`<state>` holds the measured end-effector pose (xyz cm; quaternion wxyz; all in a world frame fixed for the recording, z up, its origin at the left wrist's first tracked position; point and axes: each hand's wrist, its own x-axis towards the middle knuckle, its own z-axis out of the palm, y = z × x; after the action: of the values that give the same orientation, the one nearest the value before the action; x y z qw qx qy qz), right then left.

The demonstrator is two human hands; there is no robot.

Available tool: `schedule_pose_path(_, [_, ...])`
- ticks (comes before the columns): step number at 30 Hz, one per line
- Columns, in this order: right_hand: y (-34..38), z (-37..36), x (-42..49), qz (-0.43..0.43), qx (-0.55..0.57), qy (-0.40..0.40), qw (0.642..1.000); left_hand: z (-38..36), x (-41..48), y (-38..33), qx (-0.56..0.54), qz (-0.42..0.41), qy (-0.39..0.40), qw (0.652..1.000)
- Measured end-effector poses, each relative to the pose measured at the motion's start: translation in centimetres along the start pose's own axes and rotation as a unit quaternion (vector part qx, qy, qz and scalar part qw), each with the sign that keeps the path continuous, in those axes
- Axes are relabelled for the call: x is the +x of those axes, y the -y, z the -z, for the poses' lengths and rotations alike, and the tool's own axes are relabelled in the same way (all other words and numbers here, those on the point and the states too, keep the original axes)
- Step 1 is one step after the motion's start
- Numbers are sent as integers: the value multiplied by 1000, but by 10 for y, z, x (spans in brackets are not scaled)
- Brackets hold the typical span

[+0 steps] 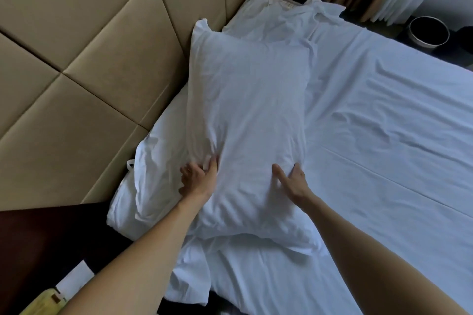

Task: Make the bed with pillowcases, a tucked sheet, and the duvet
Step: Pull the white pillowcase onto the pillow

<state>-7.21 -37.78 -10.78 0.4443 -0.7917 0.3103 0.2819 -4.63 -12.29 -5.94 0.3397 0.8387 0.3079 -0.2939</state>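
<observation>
While the head camera looks down at the bed's top end, the cased pillow [245,110] lies on the white sheet [384,140] beside the padded headboard [76,64]. The left hand [198,179] bunches its cloth in curled fingers. Set apart from it, the right hand [294,183] lays its thumb on top, with most fingers hidden past the edge, so I cannot tell its grip. The white bedding [153,161] beneath the pillow is too rumpled to identify.

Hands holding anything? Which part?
Left hand grips the pillow fabric near its left edge. Right hand rests on the right edge; whether it grips cannot be told.
</observation>
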Motion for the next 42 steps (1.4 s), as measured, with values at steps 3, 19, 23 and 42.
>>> schedule_pose_path(3, [-8, -5, 13, -17, 62, -24, 998, -9, 15, 5, -35, 5, -39, 999])
schedule_pose_path(19, [9, 24, 6, 0, 145, -37, 989, 17, 26, -3, -130, -55, -66, 988])
schedule_pose_path(23, [27, 44, -6, -5, 60, -59, 996, 32, 7, -14, -124, -82, -51, 988])
schedule_pose_path(42, [25, 165, -97, 57, 108, 32, 992, 55, -111, -48, -219, -83, 72, 969])
